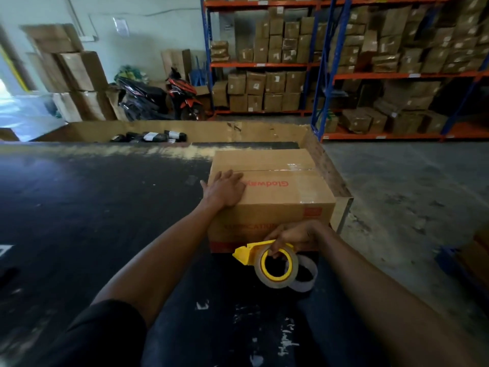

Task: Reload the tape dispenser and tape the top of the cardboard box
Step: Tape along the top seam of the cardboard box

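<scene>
box: brown cardboard box [272,192] with red print, flaps shut, clear tape along seam
left hand [225,190]: flat, unclenched, steadying box's near-left top corner
right hand [293,238]: grasping yellow plastic tape dispenser [254,254] with loaded roll, low against box's near face
step: reload looks done; taping
next: lift dispenser to box top, start another strip

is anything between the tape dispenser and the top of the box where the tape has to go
Nothing visible blocks it. The right hand holds the tape dispenser low against the near side of the cardboard box. The left hand rests flat on the top's left edge, off to the side of the centre seam.
</scene>
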